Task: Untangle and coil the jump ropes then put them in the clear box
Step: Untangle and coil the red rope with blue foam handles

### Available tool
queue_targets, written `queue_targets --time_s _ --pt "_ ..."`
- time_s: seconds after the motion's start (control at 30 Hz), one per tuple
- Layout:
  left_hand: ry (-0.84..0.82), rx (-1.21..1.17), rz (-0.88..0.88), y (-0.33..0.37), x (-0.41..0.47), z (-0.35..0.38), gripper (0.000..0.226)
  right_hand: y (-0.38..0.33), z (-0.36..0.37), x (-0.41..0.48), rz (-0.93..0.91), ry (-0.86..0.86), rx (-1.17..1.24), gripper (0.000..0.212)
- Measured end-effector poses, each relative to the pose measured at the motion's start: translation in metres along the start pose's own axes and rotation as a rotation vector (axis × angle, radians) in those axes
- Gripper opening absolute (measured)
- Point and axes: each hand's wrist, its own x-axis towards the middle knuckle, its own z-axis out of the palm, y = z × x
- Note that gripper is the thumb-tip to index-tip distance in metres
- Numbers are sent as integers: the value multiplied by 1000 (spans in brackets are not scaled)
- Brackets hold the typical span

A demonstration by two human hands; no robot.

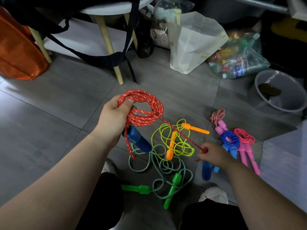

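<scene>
Coiling of the red rope (146, 105) seems the step in hand: the left hand (114, 117) grips the loops above the floor (49, 122), thumb pressed on them, and the right hand (214, 156) pinches the tight loose strand. The next move probably needs one more even loop. The rope is braided, white-flecked, with a blue handle (137, 140) hanging under the coil

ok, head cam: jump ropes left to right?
red rope, coiled in the left hand → yellow rope with orange handles → red-white rope with pink handles → blue rope → pink rope. Green rope left out: its spread overlaps the red and yellow ones.
</scene>
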Motion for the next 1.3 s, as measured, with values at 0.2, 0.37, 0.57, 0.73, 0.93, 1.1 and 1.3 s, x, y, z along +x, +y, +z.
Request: queue_targets --time_s 0.2,0.37,0.57,0.73,0.93,1.1,1.3 --pt "97 160 28 -6 5 1 23 -29 -22 -14 59 32 510 29" --pt "125 338 120 -13 6 -1 26 -58 -55 -43 60 43 1256 33" --pt "79 396 176 -14 2 4 27 -76 -69 -46 96 137 1580 25" --pt "68 403 164 -14 1 9 22 -81 -64 -35 71 324 1462 24" --pt "95 413 143 -15 3 8 28 -83 -63 -34 -19 381 1375 25" --pt "89 454 131 -15 4 8 23 -89 -61 -41 -84 550 1271 26" --pt "51 624 151 -20 2 13 22 -102 -66 -59 -255 748 995 28"
